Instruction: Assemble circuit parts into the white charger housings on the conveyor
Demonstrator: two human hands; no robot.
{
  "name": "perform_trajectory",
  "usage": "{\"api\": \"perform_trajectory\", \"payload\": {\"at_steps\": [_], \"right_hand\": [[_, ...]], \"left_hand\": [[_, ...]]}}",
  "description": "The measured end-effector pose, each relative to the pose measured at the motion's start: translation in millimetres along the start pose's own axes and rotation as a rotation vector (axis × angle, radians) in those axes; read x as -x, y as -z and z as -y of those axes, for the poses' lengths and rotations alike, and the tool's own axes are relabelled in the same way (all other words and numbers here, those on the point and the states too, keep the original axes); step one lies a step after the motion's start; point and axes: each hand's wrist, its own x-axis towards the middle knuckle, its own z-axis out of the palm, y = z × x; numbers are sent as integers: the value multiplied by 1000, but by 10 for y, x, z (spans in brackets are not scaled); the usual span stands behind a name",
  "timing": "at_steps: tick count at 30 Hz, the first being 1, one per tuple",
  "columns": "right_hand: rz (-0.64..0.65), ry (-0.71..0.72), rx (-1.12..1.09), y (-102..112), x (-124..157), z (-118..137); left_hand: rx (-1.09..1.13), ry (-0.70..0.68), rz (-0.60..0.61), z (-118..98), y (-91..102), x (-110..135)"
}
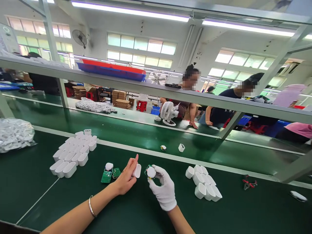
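My bare left hand (127, 177) is closed around a white plastic housing (137, 171), its index finger pointing up. In a white glove, my right hand (162, 187) pinches a small green circuit board with a round white part (151, 172) on it. The two held pieces are a short gap apart, above the dark green bench. Just left of my left hand lie green circuit boards (106, 176), one with a white blob on top. Rows of white housings (69, 156) stand farther left, and a smaller group of white housings (206, 182) stands to the right of my gloved hand.
Red-handled pliers (249, 182) lie at right, a dark-and-white object (298, 196) beyond. A bag of white parts (16, 135) sits at far left. On the green strip ahead are a housing (181, 148) and a small board (163, 148). Co-workers stand behind a white fan (168, 111).
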Motion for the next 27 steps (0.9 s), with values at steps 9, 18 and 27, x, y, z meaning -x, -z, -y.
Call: {"api": "perform_trajectory", "payload": {"at_steps": [9, 18, 27], "right_hand": [[100, 253, 71, -44, 46, 10], [128, 402, 203, -70, 54, -75], [185, 252, 73, -84, 52, -24]], "left_hand": [[-122, -118, 66, -59, 9, 33], [-227, -162, 83, -60, 28, 47], [-121, -133, 105, -71, 9, 40]]}}
